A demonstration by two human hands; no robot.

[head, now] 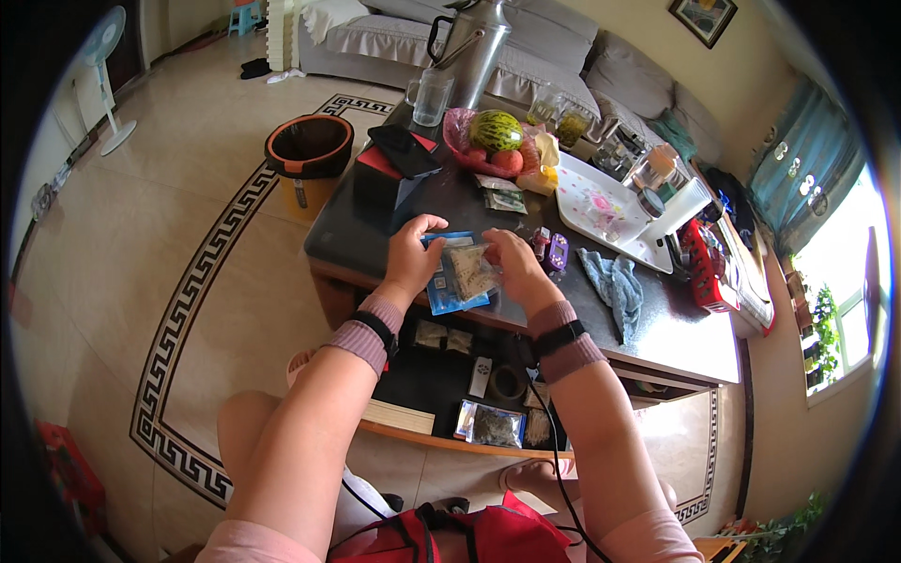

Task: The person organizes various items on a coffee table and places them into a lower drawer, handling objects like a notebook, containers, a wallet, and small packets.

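A blue printed packet (440, 299) lies at the near edge of the dark tabletop. Over it is a small clear plastic sachet (473, 273) with pale, speckled contents. My right hand (517, 264) pinches the sachet's right edge between thumb and fingers. On the other side, my left hand (412, 260) has thumb and fingers spread beside the blue packet's left edge, with nothing gripped between them. Below both hands is an open drawer (401, 415), holding small sachets (443, 336), a white remote (481, 376), a roll of tape (507, 382) and a packet with dark contents (496, 426).
Nearby on the table (352, 232) are a purple handheld toy (557, 252), a blue cloth (614, 285), seed-like packets (503, 195) and a phone (405, 151). Farther back are a fruit bowl (461, 151), a glass mug (431, 98) and a floral tray (584, 200). A bin (306, 190) stands left.
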